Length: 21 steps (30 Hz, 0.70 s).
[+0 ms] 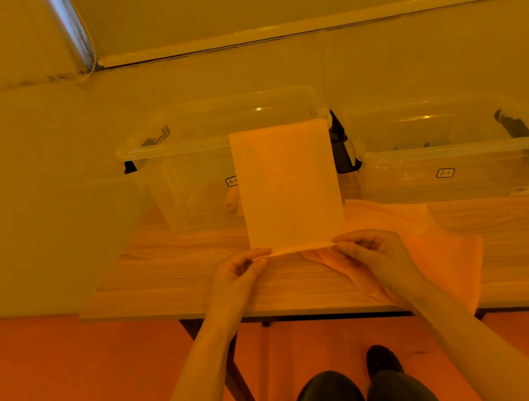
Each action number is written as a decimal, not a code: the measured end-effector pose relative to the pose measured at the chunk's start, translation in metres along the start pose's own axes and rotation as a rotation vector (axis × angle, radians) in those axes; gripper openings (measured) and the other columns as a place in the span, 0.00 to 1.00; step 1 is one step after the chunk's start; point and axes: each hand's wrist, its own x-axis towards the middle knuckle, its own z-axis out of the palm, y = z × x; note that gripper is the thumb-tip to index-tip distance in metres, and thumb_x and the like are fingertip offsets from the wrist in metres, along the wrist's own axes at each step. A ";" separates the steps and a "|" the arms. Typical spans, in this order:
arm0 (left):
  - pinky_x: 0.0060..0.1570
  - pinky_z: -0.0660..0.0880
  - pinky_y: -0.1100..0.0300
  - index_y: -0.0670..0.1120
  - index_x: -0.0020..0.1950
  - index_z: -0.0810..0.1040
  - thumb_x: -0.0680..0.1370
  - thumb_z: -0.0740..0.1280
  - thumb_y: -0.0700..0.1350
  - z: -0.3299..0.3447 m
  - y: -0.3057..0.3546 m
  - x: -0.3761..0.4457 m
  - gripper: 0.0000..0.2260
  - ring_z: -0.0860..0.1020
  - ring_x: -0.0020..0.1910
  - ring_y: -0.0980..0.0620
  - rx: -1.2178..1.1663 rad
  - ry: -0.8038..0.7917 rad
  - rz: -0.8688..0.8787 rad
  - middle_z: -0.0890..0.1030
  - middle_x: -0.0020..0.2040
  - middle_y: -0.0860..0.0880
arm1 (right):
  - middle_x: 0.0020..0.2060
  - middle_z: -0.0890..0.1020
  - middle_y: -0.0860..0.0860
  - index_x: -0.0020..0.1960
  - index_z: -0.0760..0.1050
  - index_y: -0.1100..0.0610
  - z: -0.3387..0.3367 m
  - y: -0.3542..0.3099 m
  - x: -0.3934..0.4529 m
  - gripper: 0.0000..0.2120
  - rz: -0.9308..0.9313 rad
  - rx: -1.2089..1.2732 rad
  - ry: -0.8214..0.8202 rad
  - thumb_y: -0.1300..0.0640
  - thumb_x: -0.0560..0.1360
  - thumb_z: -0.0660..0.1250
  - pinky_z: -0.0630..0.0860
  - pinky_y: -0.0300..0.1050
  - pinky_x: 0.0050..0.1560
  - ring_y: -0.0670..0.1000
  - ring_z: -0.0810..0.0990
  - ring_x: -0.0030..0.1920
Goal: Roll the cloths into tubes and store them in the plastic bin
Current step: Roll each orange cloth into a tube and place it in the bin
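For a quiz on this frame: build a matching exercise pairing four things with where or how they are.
Things:
1. folded cloth
2. loose cloth
3. left plastic bin
4. right plastic bin

States:
a. spread on the wooden table, draping over its near edge
b. behind the held cloth, rolled cloth inside
c. pinched at two corners by the left hand and right hand
d. far right of the table, beyond the loose cloth

Pairs: 1-c, 2-a, 3-b, 4-d
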 end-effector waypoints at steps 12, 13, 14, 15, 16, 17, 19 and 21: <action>0.38 0.73 0.71 0.49 0.48 0.82 0.78 0.65 0.40 -0.001 -0.004 0.004 0.07 0.79 0.36 0.61 -0.011 -0.005 0.001 0.82 0.36 0.51 | 0.41 0.84 0.54 0.48 0.82 0.58 0.001 0.002 0.001 0.05 -0.005 0.043 0.005 0.63 0.73 0.69 0.78 0.36 0.41 0.48 0.82 0.41; 0.37 0.73 0.71 0.48 0.48 0.81 0.78 0.65 0.39 -0.001 -0.004 0.004 0.07 0.78 0.34 0.61 -0.026 -0.007 0.009 0.81 0.34 0.51 | 0.39 0.84 0.55 0.49 0.81 0.58 0.001 0.002 0.001 0.05 -0.001 0.064 -0.007 0.63 0.73 0.69 0.78 0.38 0.41 0.49 0.82 0.40; 0.37 0.73 0.70 0.48 0.48 0.81 0.77 0.65 0.38 -0.001 -0.004 0.004 0.07 0.78 0.33 0.60 -0.041 -0.012 0.021 0.81 0.34 0.51 | 0.38 0.83 0.56 0.48 0.80 0.59 0.001 0.003 0.001 0.05 0.000 0.076 -0.018 0.64 0.74 0.68 0.78 0.39 0.42 0.50 0.82 0.39; 0.37 0.74 0.69 0.47 0.49 0.80 0.77 0.65 0.37 -0.001 -0.004 0.004 0.07 0.78 0.33 0.59 -0.052 -0.018 0.034 0.81 0.34 0.50 | 0.37 0.82 0.57 0.48 0.80 0.60 0.000 0.003 0.002 0.04 -0.003 0.074 -0.025 0.64 0.74 0.68 0.78 0.40 0.42 0.51 0.81 0.39; 0.36 0.74 0.68 0.47 0.49 0.79 0.77 0.65 0.37 -0.001 -0.005 0.004 0.06 0.78 0.33 0.57 -0.057 -0.025 0.047 0.81 0.34 0.49 | 0.38 0.82 0.58 0.48 0.79 0.60 0.000 0.003 0.002 0.04 -0.009 0.064 -0.032 0.64 0.74 0.68 0.78 0.40 0.42 0.51 0.81 0.39; 0.36 0.74 0.67 0.47 0.48 0.78 0.77 0.65 0.37 -0.002 -0.005 0.004 0.06 0.78 0.33 0.56 -0.059 -0.030 0.055 0.81 0.34 0.49 | 0.38 0.82 0.59 0.47 0.79 0.60 0.000 0.003 0.002 0.03 -0.016 0.051 -0.040 0.64 0.74 0.68 0.78 0.39 0.42 0.51 0.81 0.39; 0.35 0.74 0.67 0.47 0.47 0.78 0.77 0.65 0.36 -0.002 -0.006 0.005 0.06 0.78 0.33 0.57 -0.065 -0.037 0.055 0.82 0.34 0.50 | 0.40 0.82 0.57 0.47 0.79 0.61 0.000 0.003 0.002 0.03 -0.021 0.039 -0.048 0.64 0.74 0.68 0.78 0.39 0.42 0.50 0.82 0.40; 0.36 0.74 0.68 0.46 0.47 0.79 0.76 0.66 0.36 -0.001 -0.005 0.005 0.06 0.78 0.33 0.58 -0.073 -0.043 0.036 0.82 0.34 0.50 | 0.41 0.83 0.56 0.48 0.80 0.61 0.000 0.002 0.002 0.04 -0.013 0.042 -0.039 0.64 0.74 0.68 0.78 0.37 0.42 0.49 0.82 0.42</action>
